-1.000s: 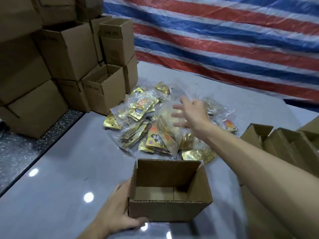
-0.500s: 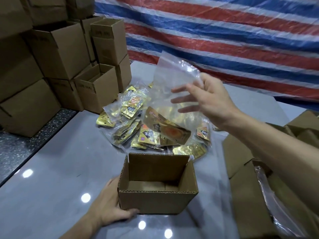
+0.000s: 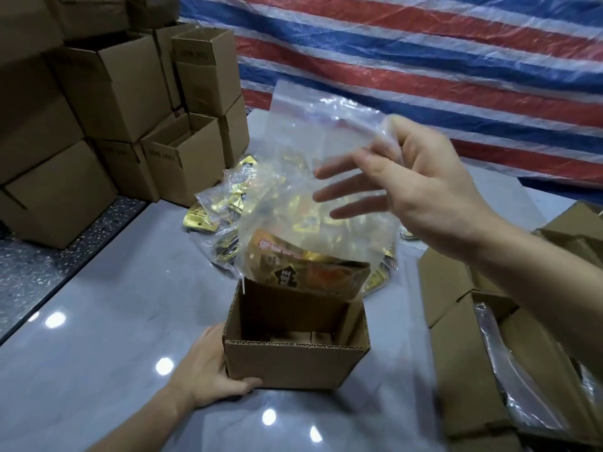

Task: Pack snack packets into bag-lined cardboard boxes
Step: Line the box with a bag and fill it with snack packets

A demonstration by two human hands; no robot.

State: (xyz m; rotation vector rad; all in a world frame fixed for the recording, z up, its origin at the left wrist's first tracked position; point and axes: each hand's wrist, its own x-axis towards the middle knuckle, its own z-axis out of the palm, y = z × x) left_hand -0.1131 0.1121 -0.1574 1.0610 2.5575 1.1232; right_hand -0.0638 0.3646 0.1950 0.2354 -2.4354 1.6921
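Just above box, bag (holding gold packets).

**Bright Overhead Light, Motion Smear at Centre**

Lit brightly and evenly from above. Mirrored as four small white glare spots on the glossy tabletop, near left and near centre. Only faint, soft shadow around the open box, and murky inside it. Smeared by motion at the right hand and the clear bag, hazy with pale sheen. Dimmer among the stacked cartons far left. Bowed by the wide lens along the striped tarp and the outer edges.
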